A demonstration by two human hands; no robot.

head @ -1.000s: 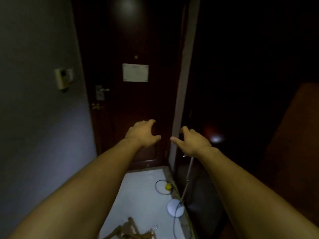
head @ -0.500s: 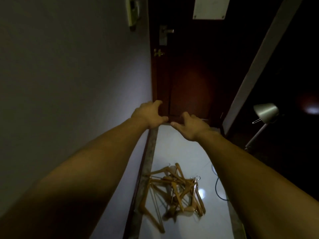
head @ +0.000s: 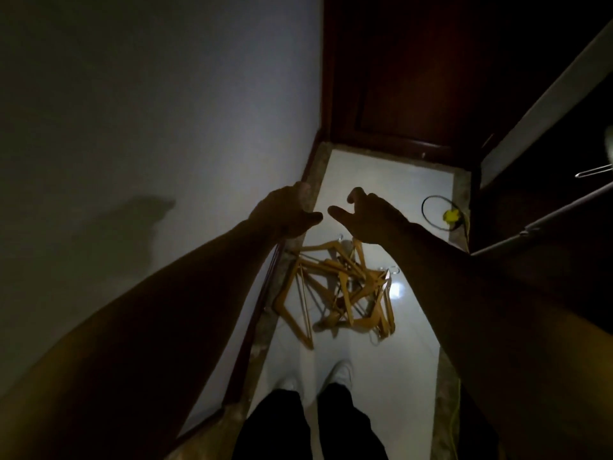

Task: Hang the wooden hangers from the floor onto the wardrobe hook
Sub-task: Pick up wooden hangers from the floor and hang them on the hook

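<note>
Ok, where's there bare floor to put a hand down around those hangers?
Bare tile lies between the hangers and the door, and a narrower strip between the hangers and the shoes. Crowded: the tangled pile itself, tight against the left wall's edging, and the yellow-plugged cable by the right border.

1. Hangers (head: 335,287): light wood, smooth varnished look; hooks (head: 393,269) shiny metal.
2. Floor (head: 398,376): white tile, glossy, reflects a light spot.
3. Door (head: 414,78): dark red-brown wood, slight sheen.
4. Wall (head: 166,111): matt paint.
5. Floor border (head: 263,336): speckled stone, duller.
</note>
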